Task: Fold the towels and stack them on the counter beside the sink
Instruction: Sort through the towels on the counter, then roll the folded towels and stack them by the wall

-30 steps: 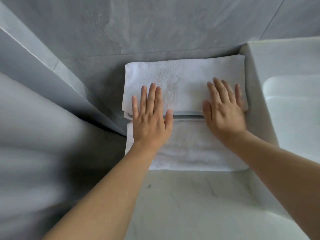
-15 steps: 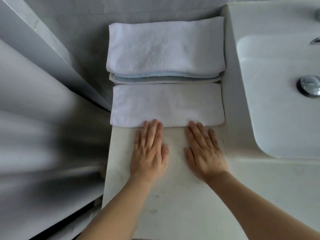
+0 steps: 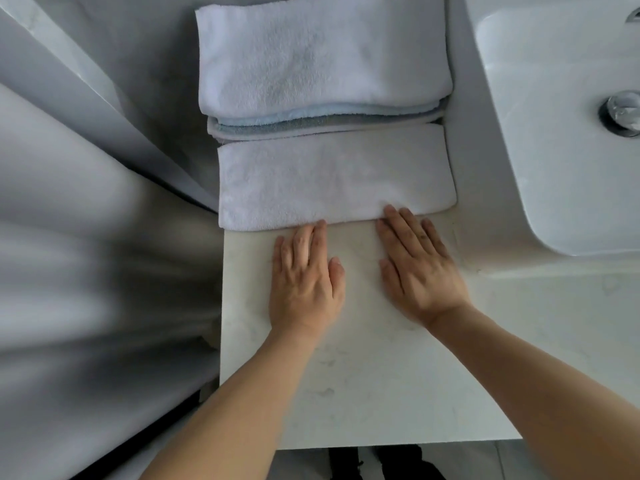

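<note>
1. The only view comes from a camera on the person's head, looking almost straight down over the counter (image 3: 363,393).
2. It sits close: both forearms enter from 6 o'clock and fill the lower frame.
3. The towels (image 3: 325,116) lie toward 12 o'clock, the sink (image 3: 571,140) at 2 o'clock.
4. The wide lens bends and blurs the 9 o'clock side.
5. There is no second view to share any of the scene.

The front towel (image 3: 332,181) is plain white. The stack (image 3: 322,64) shows white, pale blue and grey layers. The counter (image 3: 363,375) seems faintly veined off-white.
</note>
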Motion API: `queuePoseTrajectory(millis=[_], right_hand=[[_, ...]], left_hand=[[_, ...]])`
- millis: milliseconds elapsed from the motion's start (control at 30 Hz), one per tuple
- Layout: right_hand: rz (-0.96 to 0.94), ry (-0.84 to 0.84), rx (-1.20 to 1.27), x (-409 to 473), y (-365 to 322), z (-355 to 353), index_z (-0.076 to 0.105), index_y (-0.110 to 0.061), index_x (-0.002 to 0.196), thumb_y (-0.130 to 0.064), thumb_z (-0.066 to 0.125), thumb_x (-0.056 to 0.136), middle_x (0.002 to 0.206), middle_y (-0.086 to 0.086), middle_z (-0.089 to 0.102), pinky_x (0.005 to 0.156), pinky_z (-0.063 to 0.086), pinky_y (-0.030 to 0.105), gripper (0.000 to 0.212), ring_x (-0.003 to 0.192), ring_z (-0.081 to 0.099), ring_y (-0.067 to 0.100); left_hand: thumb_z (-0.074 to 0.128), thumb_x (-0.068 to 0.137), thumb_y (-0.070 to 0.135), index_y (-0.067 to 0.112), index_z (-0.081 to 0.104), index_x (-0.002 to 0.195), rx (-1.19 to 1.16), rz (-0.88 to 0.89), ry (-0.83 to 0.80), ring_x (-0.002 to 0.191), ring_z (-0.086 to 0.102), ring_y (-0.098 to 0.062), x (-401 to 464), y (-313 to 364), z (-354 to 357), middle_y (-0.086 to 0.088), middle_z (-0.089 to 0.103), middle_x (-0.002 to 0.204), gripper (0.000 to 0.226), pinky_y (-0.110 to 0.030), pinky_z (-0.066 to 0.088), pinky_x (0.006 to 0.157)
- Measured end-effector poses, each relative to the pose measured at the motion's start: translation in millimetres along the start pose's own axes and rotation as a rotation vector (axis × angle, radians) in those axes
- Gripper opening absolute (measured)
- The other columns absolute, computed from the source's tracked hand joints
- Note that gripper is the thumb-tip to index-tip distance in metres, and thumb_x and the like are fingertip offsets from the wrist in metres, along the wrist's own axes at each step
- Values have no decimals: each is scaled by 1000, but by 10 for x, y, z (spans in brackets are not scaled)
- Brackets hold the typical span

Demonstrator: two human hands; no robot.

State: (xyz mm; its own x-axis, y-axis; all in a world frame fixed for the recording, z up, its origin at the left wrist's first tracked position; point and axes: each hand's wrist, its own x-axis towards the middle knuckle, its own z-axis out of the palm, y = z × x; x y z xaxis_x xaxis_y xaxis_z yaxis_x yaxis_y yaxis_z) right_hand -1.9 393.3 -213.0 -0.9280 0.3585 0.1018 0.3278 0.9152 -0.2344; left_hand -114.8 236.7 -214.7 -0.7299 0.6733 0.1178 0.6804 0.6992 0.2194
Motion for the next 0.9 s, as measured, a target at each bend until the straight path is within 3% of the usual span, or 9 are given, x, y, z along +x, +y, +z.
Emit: queuePoseTrajectory(millis=[333, 600, 733, 900], right_hand=[[33, 87, 80, 3, -2, 14, 48, -3, 141, -26, 36, 93, 155, 14, 36, 118, 25, 47, 54, 144, 33, 30], [72, 57, 163, -692, 157, -275, 52, -2, 134, -22, 36, 88, 148, 16, 43, 115, 29, 45, 53, 133, 42, 34], [51, -15, 128, -1294, 655, -507, 55, -3, 132, -23, 37, 90, 146, 15, 46, 116, 28, 44, 50, 133, 44, 32], [212, -13, 78, -1813, 1414, -766, 57, -2, 128, -26, 35, 89, 142, 15, 50, 114, 29, 44, 51, 127, 47, 35]], left_hand=[[33, 97, 31, 7, 43, 146, -1, -11, 40, 133, 45, -31, 46, -42, 59, -13, 49, 144, 55, -48, 30, 115], [38, 93, 25, -3, 55, 129, -1, -56, 121, 115, 53, -42, -118, 131, -4, -23, 58, 124, 48, -50, 41, 106], [38, 92, 31, -1, 49, 137, -33, 59, 27, 128, 46, -39, -571, 803, 78, -21, 52, 134, 56, -55, 27, 116], [39, 93, 30, -1, 49, 139, -167, 279, -26, 133, 45, -36, -816, 1936, 306, -17, 53, 136, 56, -55, 28, 117]])
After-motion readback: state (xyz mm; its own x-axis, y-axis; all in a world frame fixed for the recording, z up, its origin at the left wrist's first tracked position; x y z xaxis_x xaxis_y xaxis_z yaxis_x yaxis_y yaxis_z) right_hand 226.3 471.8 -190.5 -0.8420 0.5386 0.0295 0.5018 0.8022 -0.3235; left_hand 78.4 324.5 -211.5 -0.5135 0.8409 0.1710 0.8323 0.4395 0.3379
